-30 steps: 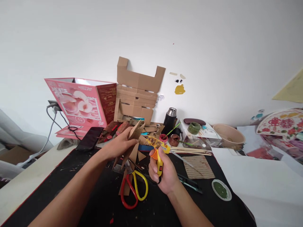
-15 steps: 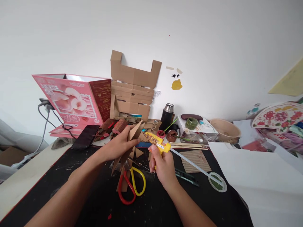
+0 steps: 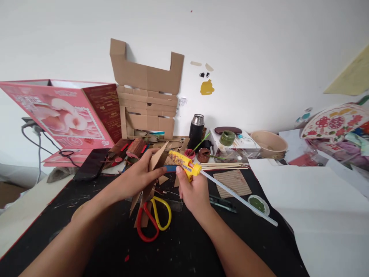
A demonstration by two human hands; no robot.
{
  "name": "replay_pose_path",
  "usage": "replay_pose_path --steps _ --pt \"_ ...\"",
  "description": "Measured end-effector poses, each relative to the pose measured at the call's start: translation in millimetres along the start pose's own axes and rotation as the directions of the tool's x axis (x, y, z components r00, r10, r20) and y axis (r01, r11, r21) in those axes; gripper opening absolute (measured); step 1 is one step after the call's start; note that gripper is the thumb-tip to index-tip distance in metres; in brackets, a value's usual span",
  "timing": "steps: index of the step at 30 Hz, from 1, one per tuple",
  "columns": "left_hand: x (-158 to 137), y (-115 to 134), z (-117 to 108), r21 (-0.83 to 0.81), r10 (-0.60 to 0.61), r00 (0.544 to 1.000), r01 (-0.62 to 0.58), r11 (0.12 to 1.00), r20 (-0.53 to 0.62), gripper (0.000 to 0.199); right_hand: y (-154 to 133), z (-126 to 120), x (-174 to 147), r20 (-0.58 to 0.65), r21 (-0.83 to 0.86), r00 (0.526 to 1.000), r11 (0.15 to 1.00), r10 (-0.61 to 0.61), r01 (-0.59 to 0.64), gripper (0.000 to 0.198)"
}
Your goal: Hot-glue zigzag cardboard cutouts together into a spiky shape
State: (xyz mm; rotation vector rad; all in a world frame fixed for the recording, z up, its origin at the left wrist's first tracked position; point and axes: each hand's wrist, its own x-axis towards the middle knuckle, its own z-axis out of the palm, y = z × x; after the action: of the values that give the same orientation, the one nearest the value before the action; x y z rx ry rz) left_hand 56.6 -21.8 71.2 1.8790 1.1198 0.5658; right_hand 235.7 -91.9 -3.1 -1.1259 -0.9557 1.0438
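Observation:
My left hand (image 3: 144, 173) is closed on folded cardboard pieces (image 3: 158, 157) that stand up at an angle above the black mat (image 3: 109, 238). My right hand (image 3: 193, 189) grips a yellow hot glue gun (image 3: 184, 163), its nozzle pointing left at the cardboard. From the gun's rear a long pale glue stick (image 3: 239, 197) slants down to the right. Below the cardboard lie scissors (image 3: 155, 220) with one red and one yellow handle; their blades are mostly hidden. Whether the nozzle touches the cardboard I cannot tell.
A pink box (image 3: 66, 115) and a cut cardboard sheet (image 3: 148, 79) stand against the wall. Behind my hands are a black flask (image 3: 196, 132) and paint jars. To the right lie corrugated card (image 3: 233, 182), a utility knife (image 3: 223, 204) and a lid of green paint (image 3: 258, 205).
The view has shifted, so the scene sits further left and higher. The glue gun has turned slightly, and its stick's end now passes beyond the green paint lid. Both grips stay the same.

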Motion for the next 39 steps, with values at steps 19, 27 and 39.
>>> replay_pose_path --steps 19,27,39 --pt "3.6 -6.6 8.9 -0.111 -0.039 0.999 0.037 0.993 -0.013 0.079 -4.5 -5.9 3.7 -0.001 -0.376 0.947 0.878 -0.321 0.297 0.023" --pt "6.5 -9.0 9.7 -0.057 -0.077 0.997 0.076 0.996 -0.018 0.078 -8.5 -9.3 5.0 0.058 -0.552 0.938 0.772 -0.342 0.316 0.033" --pt "2.2 -4.9 10.3 -0.060 -0.056 0.998 0.056 0.997 0.007 0.080 -2.6 -10.1 8.8 0.071 -0.641 0.881 0.655 -0.468 0.400 0.032"
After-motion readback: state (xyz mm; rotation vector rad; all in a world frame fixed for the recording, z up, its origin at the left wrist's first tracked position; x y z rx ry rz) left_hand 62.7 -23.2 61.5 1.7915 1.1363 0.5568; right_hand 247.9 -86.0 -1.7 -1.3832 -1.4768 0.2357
